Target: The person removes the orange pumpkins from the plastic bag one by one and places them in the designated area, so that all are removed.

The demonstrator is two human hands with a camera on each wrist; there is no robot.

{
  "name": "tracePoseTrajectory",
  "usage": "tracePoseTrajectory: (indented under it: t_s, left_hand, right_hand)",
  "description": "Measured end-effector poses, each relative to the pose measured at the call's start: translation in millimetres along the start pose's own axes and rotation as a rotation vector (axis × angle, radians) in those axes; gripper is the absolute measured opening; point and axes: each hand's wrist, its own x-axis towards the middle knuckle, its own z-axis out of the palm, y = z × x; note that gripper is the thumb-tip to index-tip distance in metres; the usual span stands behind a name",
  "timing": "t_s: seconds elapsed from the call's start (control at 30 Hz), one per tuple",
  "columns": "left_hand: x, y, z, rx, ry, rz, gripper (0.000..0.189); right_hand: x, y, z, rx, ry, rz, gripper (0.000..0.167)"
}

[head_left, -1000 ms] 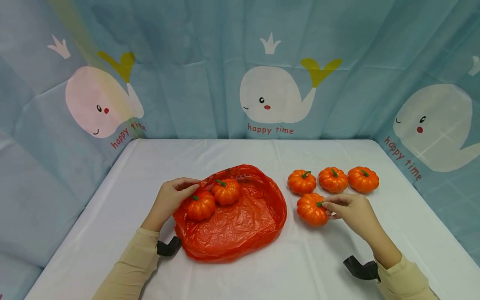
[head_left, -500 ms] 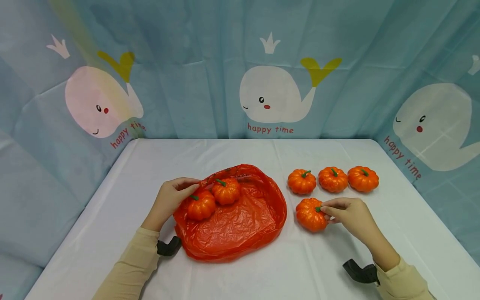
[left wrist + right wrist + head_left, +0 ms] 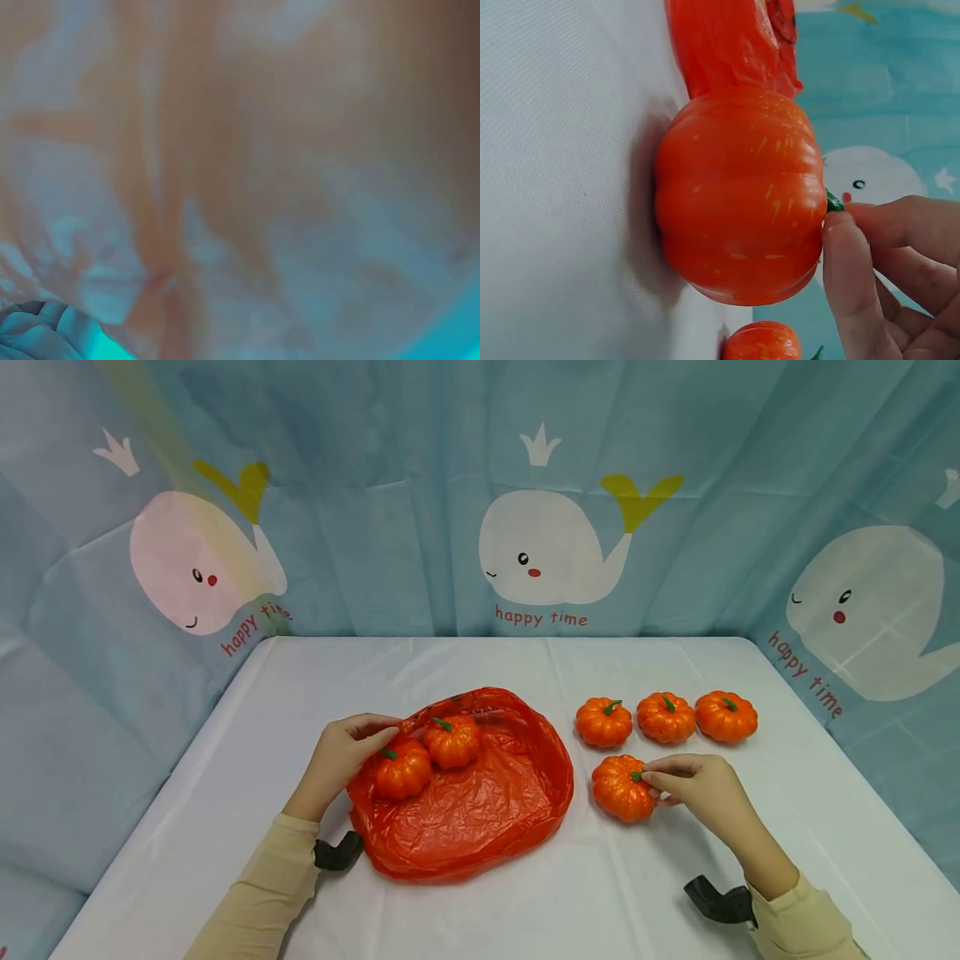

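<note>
My right hand (image 3: 701, 789) pinches the green stem of a small orange pumpkin (image 3: 622, 789) between thumb and fingers. The right wrist view shows that pumpkin (image 3: 739, 195) from the side, close over the white tablecloth. On the left, my left hand (image 3: 347, 756) grips the rim of a red plastic bag (image 3: 480, 810), which lies wide open on the table. Two more pumpkins sit inside it at the left, a front one (image 3: 403, 770) and a back one (image 3: 452, 742). Blurred bag plastic (image 3: 225, 150) fills most of the left wrist view.
Behind the held pumpkin, three others stand in a row: a left one (image 3: 603, 722), a middle one (image 3: 666, 718) and a right one (image 3: 726, 717). A white cloth (image 3: 517, 918) covers the table. Blue whale-print curtains (image 3: 375, 560) surround its back and sides.
Over the last second my right hand has brought its pumpkin slightly nearer to me, away from the row; since half a second ago it stays almost still. The left hand keeps its grip.
</note>
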Motion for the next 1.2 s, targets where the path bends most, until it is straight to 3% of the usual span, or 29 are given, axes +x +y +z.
tracePoseTrajectory:
  t_s: [0.23, 0.37, 0.5, 0.63, 0.77, 0.87, 1.03, 1.2]
  left_hand:
    - [-0.4, 2.0, -1.1, -0.010, -0.009, -0.002, 0.044]
    - [-0.8, 3.4, -2.8, -0.011, -0.002, 0.001, 0.043]
    - [-0.5, 3.6, -3.2, -0.015, -0.002, 0.004, 0.044]
    - [0.3, 2.8, -2.3, -0.010, -0.006, 0.008, 0.043]
    - [1.3, 2.4, -1.2, -0.016, -0.002, 0.018, 0.042]
    - [1.6, 2.4, -0.1, -0.022, -0.004, 0.025, 0.041]
    - [0.6, 1.9, 0.8, -0.025, -0.007, 0.020, 0.041]
    - [-0.8, 1.7, -0.1, -0.029, -0.008, 0.012, 0.041]
  right_hand:
    - [-1.5, -3.1, -2.9, -0.002, 0.036, 0.011, 0.038]
    - [0.4, -12.5, -3.8, 0.019, 0.176, -0.051, 0.043]
    - [0.6, -27.6, 0.4, -0.016, 0.353, -0.115, 0.037]
    - [-0.8, -44.4, 13.4, 0.003, 0.406, -0.219, 0.026]
    - [2.5, -63.7, 35.4, 0.086, 0.317, -0.316, 0.023]
    - [7.1, -76.9, 52.8, 0.142, 0.215, -0.329, 0.027]
    - [17.7, -90.6, 78.8, 0.223, 0.063, -0.280, 0.035]
    - [27.1, -100.7, 97.3, 0.235, -0.004, -0.207, 0.039]
